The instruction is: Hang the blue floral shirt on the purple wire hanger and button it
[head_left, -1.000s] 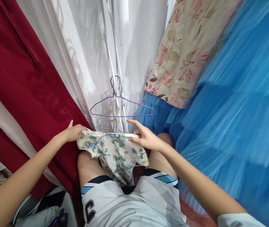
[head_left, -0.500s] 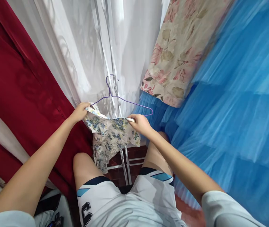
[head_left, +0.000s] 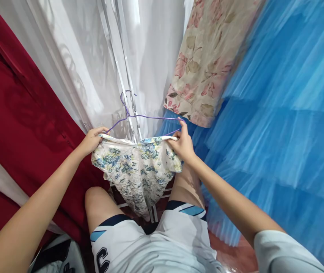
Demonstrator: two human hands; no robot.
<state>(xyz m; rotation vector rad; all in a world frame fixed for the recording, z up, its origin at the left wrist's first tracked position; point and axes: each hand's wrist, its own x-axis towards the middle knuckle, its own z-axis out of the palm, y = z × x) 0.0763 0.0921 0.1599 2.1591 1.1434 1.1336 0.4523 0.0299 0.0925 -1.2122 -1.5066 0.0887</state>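
A white garment with a blue and yellow floral print (head_left: 133,163) hangs between my two hands above my knees. My left hand (head_left: 92,141) is closed on the left end of its top edge, beside the left arm of a purple hanger (head_left: 150,117). At the other end of that edge, my right hand (head_left: 184,143) pinches the cloth, with its index finger raised against the hanger's right tip. The hanger's left end and part of its lower bar are hidden by the hands and cloth. Its hook points up in front of white metal poles.
Dark red cloth (head_left: 16,98) hangs on the left and white cloth (head_left: 153,49) behind. To the right are a pink-flowered cream garment (head_left: 198,72) and blue tulle (head_left: 264,151). A white bin (head_left: 75,250) holding dark items stands at lower left.
The garment's top edge is now stretched wider and the cloth hangs more spread out. My right hand has moved right, its index finger now up at the hanger's tip.
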